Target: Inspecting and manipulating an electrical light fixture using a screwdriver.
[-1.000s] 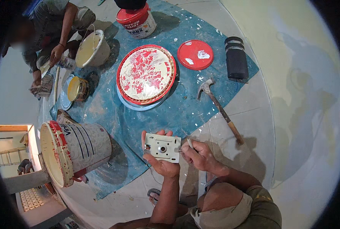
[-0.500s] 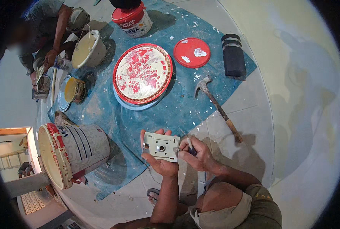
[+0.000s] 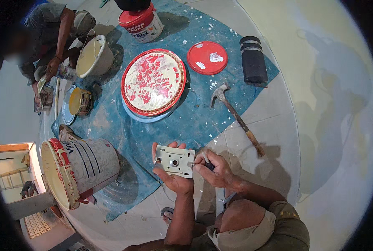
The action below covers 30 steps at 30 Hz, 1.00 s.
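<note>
My left hand holds up a pale rectangular metal mounting plate, with the thumb along its near edge and the fingers behind. A round hole ringed in metal sits in the plate's middle, with slots and small holes around it. At the plate's right edge my right hand is closed, its thumb and fingertips pinching by a small metal clip. The same hand grips a slim screwdriver-like tool with a dark handle; its thin end points up and away. The fingers partly hide this tool.
A claw hammer lies on the blue sheet and grey tiles. Nearby are a paint-smeared red lid, a smaller red lid, a black cylinder and a tipped paint bucket. At far left a co-worker crouches among pails.
The whole view has shifted slightly. Both hands keep nearly the same hold on the plate and the tool. The co-worker's hands have moved a little over the tin.
</note>
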Available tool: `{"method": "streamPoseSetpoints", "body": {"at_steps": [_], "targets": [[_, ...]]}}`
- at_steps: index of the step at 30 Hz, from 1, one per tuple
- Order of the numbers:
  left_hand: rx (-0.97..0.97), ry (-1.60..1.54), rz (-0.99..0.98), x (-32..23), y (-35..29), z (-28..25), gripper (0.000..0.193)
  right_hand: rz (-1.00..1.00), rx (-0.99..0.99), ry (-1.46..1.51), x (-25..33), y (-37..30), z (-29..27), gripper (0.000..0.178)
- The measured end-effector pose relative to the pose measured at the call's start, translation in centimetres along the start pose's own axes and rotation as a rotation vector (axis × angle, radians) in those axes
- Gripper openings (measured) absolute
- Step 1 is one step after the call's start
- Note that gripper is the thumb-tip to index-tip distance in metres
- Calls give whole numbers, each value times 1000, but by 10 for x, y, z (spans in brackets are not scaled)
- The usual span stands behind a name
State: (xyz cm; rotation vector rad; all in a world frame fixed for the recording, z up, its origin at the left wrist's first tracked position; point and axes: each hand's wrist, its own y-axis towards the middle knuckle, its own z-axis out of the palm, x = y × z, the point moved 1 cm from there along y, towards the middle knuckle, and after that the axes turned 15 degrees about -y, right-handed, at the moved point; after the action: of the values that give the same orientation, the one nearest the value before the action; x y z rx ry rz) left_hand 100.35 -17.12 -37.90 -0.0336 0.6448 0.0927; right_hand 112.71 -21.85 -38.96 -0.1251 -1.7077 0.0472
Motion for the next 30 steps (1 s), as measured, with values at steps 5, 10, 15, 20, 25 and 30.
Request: {"method": "streamPoseSetpoints", "body": {"at_steps": [5,10,15,20,25,30], "targets": [[-14,50,3,-1,1,-1,84,-41,-19,-31,5,1,0,13],[9,78,-8,-3,2,-3,83,35,49,-19,-2,1,0,15],[-7,41,-11,-3,1,1,83,-83,-22,-50,4,1,0,18],[-2,4,-17,-4,0,0,82,-77,-17,-79,2,-1,2,18],[1,-33,-31,-4,-1,-1,83,-93,-18,-67,-3,-2,4,18],[4,-37,-41,-2,-2,-4,83,-76,-17,-80,2,-2,0,17]]}}
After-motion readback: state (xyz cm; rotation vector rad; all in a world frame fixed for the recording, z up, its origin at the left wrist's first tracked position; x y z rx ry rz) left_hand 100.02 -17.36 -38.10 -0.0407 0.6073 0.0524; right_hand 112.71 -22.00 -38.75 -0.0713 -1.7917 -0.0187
